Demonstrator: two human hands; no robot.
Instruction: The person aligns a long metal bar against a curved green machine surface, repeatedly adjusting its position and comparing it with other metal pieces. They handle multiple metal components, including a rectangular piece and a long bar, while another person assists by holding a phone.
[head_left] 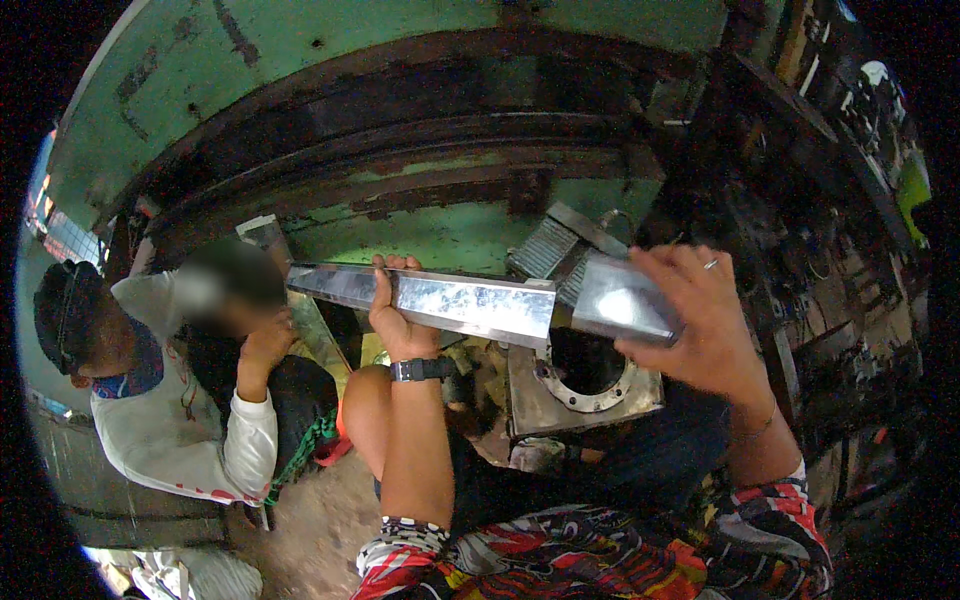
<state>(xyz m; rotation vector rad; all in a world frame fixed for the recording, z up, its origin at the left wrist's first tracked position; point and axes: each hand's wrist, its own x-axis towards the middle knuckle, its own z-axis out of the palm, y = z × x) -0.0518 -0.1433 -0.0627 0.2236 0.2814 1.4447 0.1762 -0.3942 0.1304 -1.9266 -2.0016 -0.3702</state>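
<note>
A long, shiny metal bar (470, 303) with flat polished faces crosses in front of me. My left hand (400, 318) is closed around it near its middle, palm beneath and fingertips showing over the far edge. Past the bar's right end, my right hand (695, 305) grips a shorter polished metal piece (618, 300) by its right side, thumb along the near edge. The two pieces lie almost in line, with a narrow gap seeming to part them. Below the shorter piece stands a metal housing (530, 385) with a round bolt-holed flange (597, 403).
A person in a white long-sleeved top (180, 445) crouches close by on the left, a hand (268, 340) near the bar's left end. Behind the metal pieces is a ribbed metal block (548, 243). A green curved wall (420, 225) rises beyond. Dark clutter (820, 290) fills the right side.
</note>
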